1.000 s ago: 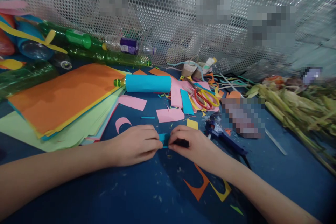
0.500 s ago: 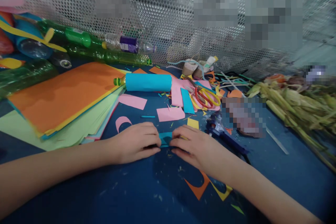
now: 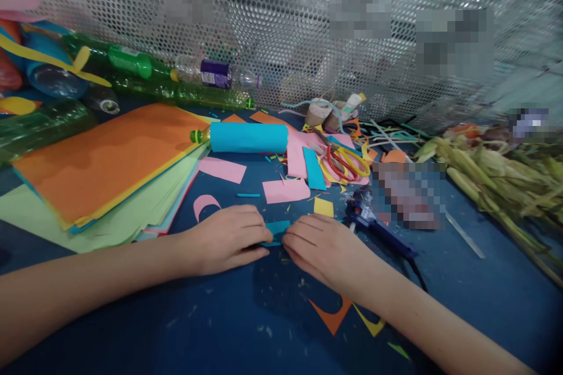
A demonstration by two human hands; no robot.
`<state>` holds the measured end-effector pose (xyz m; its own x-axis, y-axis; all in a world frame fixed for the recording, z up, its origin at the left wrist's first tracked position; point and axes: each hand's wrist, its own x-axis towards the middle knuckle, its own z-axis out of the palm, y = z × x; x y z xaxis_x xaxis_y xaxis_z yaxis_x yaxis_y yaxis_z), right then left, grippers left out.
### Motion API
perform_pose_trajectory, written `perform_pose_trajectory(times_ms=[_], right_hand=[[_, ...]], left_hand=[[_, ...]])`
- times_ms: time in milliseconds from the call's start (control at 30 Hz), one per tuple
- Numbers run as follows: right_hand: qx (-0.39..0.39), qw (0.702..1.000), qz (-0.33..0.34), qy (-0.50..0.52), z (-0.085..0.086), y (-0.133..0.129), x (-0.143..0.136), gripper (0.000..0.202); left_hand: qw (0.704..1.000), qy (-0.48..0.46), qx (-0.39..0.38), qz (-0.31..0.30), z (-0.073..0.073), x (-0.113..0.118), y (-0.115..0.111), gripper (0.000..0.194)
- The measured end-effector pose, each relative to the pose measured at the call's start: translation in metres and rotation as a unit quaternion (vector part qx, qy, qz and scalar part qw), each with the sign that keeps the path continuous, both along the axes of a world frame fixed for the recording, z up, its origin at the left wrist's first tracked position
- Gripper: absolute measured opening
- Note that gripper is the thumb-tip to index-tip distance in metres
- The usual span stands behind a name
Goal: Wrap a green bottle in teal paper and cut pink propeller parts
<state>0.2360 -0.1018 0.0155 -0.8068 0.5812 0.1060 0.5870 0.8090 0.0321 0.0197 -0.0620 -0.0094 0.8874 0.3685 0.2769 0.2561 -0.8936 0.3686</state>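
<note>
A small piece of blue paper (image 3: pixel 278 231) stretches between my two hands, just above the blue tabletop. My left hand (image 3: pixel 233 240) pinches its left end between thumb and fingers. At the opposite end my right hand (image 3: pixel 323 246) is closed on the same paper, its fingertips curled and partly hidden. Beyond them lies a bottle wrapped in blue paper (image 3: pixel 248 137), on its side with a green cap to the left. Pink paper pieces (image 3: pixel 285 191) and a yellow paper square (image 3: pixel 324 206) are scattered between the hands and the bottle. A blue glue gun (image 3: pixel 382 231) rests right of my right hand.
Stacked coloured sheets (image 3: pixel 109 158) lie at left, below green plastic bottles (image 3: pixel 176 94). Scissors (image 3: pixel 347 163) sit on paper scraps, with corn husks (image 3: pixel 492 181) far right. A perforated metal panel (image 3: pixel 272 23) stands behind. Orange scraps (image 3: pixel 333 313) lie near my right forearm.
My right hand has shifted slightly, its fingers now drawn closer together at the paper's right end. My left hand stays nearly in place. The glue gun and wrapped bottle have not moved.
</note>
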Motion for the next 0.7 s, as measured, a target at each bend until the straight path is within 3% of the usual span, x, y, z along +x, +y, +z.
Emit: perform_pose_trajectory(times_ms=[267, 533, 700], right_hand=[[-0.04, 0.999, -0.024, 0.013, -0.0026, 0.0031, 0.0001, 0.018], [-0.104, 0.99, -0.077, 0.058, 0.0042, 0.0051, -0.0023, 0.014], [-0.113, 0.983, -0.118, 0.086, -0.0005, 0.006, -0.0025, 0.016]], left_hand=[[0.999, -0.003, 0.037, -0.011, -0.0007, 0.0011, -0.0014, 0.019], [1.0, 0.005, 0.003, 0.018, 0.0016, 0.0009, -0.001, 0.017], [0.998, 0.008, -0.034, 0.05, 0.0054, 0.0058, 0.0001, 0.015]])
